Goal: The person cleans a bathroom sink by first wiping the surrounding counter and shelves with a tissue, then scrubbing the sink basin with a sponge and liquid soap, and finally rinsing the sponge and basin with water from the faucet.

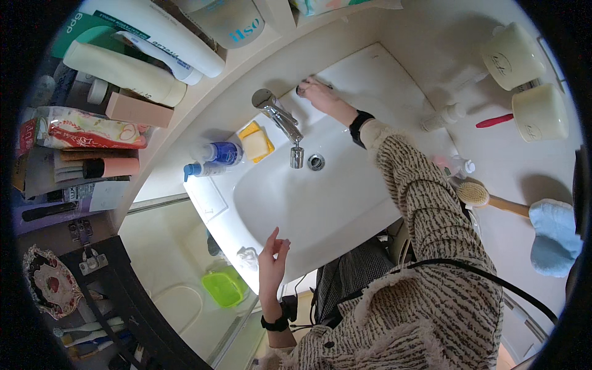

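Observation:
My left hand (273, 260) hovers over the front left rim of a white washbasin (286, 203), fingers apart and holding nothing. A crumpled white item (248, 258) lies just left of it on the rim. My right hand (319, 95) reaches across to the back ledge, its fingers curled on a small dark object (299, 90); the hand hides most of it, and its kind is unclear. Left of that hand stands a chrome faucet (280, 118) with its spout over the bowl, near the metal drain (316, 162). A pale bar (255, 145) rests on a yellow sponge (268, 147) beside the faucet.
Pump bottles (199, 170) and a blue-labelled bottle (226, 153) stand on the left ledge. Shelves hold tubes (125, 74) and boxes. Wall cups (513, 55), small bottles (444, 118) and a wooden-handled brush (474, 194) are at right. A green basin (225, 286) sits lower left.

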`<state>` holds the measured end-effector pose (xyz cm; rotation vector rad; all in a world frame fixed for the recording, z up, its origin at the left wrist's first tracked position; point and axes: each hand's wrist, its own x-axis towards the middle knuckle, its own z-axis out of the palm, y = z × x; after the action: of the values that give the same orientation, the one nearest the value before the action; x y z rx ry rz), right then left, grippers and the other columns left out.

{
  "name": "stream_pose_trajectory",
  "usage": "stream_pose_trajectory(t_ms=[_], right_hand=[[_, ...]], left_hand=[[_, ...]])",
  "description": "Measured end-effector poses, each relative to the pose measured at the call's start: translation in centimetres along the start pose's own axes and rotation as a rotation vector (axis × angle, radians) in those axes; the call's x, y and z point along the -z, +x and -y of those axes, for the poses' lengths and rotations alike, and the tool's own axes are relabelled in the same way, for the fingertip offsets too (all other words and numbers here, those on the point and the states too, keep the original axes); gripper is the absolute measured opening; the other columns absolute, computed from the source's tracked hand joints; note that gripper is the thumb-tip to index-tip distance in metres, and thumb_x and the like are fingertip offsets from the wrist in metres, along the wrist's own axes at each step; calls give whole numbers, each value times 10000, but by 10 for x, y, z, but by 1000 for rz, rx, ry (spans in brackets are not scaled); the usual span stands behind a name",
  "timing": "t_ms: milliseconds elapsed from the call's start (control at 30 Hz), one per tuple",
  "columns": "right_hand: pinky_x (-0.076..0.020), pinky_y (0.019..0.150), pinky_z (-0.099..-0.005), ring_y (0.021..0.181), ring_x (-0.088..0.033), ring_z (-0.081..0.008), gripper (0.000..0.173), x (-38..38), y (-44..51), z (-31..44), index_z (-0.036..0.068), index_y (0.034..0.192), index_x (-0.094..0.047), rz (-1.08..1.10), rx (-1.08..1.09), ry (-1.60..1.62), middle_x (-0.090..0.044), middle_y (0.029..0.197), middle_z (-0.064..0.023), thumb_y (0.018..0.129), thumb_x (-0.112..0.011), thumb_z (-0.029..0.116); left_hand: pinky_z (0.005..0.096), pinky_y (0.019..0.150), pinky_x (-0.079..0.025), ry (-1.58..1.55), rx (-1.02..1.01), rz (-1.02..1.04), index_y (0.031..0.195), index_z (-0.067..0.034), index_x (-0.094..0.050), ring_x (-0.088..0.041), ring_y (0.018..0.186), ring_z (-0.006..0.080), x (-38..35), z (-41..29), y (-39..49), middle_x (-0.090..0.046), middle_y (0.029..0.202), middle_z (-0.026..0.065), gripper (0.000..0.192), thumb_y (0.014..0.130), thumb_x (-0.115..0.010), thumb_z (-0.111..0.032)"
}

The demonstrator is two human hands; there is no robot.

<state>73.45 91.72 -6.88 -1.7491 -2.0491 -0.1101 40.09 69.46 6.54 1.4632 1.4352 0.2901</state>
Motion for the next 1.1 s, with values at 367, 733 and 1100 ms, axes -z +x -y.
stream_pose_trajectory(t_ms=[367,733,1100], right_hand=[[-427,833,-333,981,-465,-273,197,-20,-3,-8,60,980,-585,216,216,277,-535,978,-75,810,-496,104],[-417,815,-348,877,-495,-255,111,-5,-37,27,7,772,-565,-154,24,154,-558,808,-106,787,-475,70],[-434,778,-374,898,-488,-292,230,-8,-57,88,-7,922,-550,-105,-386,591,-502,907,-146,697,-507,16]], left_hand=[[261,733,-448,4,34,43,1244,-17,-419,-574,783,137,-12,5,-4,-597,833,78,419,844,-523,-85],[272,739,-447,40,29,67,1243,-18,-422,-577,782,142,-19,-4,-9,-600,820,79,419,844,-526,-94],[276,750,-451,96,60,151,1246,-27,-420,-581,800,153,-31,-3,-7,-595,860,87,421,847,-529,-109]])
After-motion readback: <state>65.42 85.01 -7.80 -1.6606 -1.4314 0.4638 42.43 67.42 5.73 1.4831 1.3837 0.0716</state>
